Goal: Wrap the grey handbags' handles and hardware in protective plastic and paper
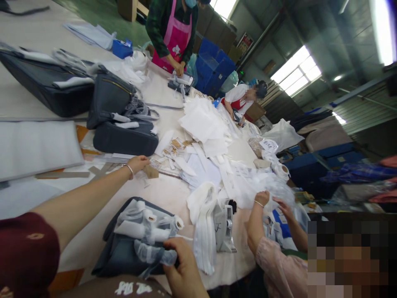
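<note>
Blue crates point(214, 68), co-wkr's pink apron point(176, 41)

- Bright daylight glaring through the factory windows point(296, 70), upper right
- Wide-angle bending toward the frame edges
- Slight softness on the right hand point(185, 267)
- Coarse pixelated block point(352, 258), lower right corner

From my remote station I count two hands on the wearer: one left hand point(138, 163) and one right hand point(182, 265). Three co-workers are at the table: a co-worker in a pink apron point(173, 37), a co-worker in a white top point(245, 97), and a co-worker in a pale pink sleeve point(279, 265). Four dark grey zippered bags point(125, 138) lie on the long table point(173, 194). I make out about four white rolls point(149, 225), though their clear plastic wrap blurs the count. There are two grey-and-white hand machines point(225, 225), one small blue box point(122, 49), one stack of blue plastic crates point(214, 62), and one bright window point(296, 70).
</note>
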A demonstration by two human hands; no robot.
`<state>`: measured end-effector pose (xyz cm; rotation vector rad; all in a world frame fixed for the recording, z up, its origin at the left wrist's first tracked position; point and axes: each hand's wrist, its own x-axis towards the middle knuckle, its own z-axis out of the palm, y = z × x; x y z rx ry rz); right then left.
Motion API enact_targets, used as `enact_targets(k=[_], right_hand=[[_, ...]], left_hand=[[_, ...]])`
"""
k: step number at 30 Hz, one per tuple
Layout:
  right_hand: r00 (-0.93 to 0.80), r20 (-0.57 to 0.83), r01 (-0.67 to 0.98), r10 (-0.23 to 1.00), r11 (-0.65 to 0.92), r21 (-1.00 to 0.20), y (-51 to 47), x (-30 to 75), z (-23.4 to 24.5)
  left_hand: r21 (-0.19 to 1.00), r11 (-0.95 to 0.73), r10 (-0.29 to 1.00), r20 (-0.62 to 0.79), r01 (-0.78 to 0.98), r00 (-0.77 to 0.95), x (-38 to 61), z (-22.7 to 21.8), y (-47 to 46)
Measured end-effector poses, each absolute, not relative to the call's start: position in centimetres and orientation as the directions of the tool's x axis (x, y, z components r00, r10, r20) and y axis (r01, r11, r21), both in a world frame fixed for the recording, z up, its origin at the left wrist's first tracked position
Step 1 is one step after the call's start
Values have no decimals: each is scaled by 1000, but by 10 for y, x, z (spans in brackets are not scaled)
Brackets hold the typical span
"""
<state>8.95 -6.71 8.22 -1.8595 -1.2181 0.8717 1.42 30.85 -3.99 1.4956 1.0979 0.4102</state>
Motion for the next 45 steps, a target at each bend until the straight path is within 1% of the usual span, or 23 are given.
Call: enact_targets(k=[2,4,7,8,9,11,13,15,17,19,21,24,26,28,30,32,35,37,39,42,45], right_hand=[[302,-139,498,943,-281,-820,-72,90,87],[290,-103,564,952,-257,-785,-75,89,91],[225,-64,632,972,-196,-749,-71,82,101],[205,-61,649,977,-182,-738,-68,79,106],[189,-61,665,980,-174,-726,-64,76,111],[162,-64,692,985,-159,-704,-54,70,122],[133,-66,710,989,-141,-690,-43,65,132],[105,-77,717,991,-129,-685,-34,62,140],[108,-99,726,989,-146,-672,-27,60,144],[137,-134,742,981,-191,-643,-22,59,147],[176,-186,753,967,-254,-607,-18,59,146],[224,-327,721,918,-382,-578,-11,62,141],[258,-436,603,862,-496,-625,-6,66,135],[265,-518,379,813,-582,-720,0,71,131],[246,-561,126,791,-600,-790,4,76,127],[230,-584,-53,779,-589,-807,6,81,125],[146,-645,-173,750,-622,-763,5,88,121],[65,-690,-189,721,-670,-718,4,92,117],[-1,-723,-158,691,-714,-682,3,95,113],[-98,-735,-37,671,-741,-671,7,100,112],[-197,-733,119,651,-726,-677,14,104,113]], left_hand=[[942,166,819,-297,292,492,-7,-19,308],[967,211,829,-253,140,498,-31,8,304],[942,298,826,-172,-155,537,-67,48,292],[931,297,826,-139,-212,546,-77,58,287],[935,271,827,-105,-228,552,-87,67,281],[970,182,822,-58,-164,566,-103,80,269],[998,61,788,-39,-14,615,-115,88,255],[987,-100,710,-18,125,704,-124,94,238],[942,-260,618,-4,210,786,-129,100,217],[895,-359,550,-27,266,835,-131,104,195],[865,-406,520,-46,294,853,-131,105,173],[833,-494,467,15,247,884,-127,102,146],[800,-575,384,79,172,920,-122,100,133],[742,-658,322,118,132,939,-116,98,124],[671,-725,328,142,153,934,-109,97,119],[608,-772,363,179,187,915,-103,96,116],[541,-818,378,253,194,890,-97,93,109],[515,-836,384,303,188,872,-96,89,102],[505,-840,405,336,200,850,-97,84,92],[515,-823,458,350,241,817,-100,79,77],[520,-811,493,359,269,792,-102,75,64]])
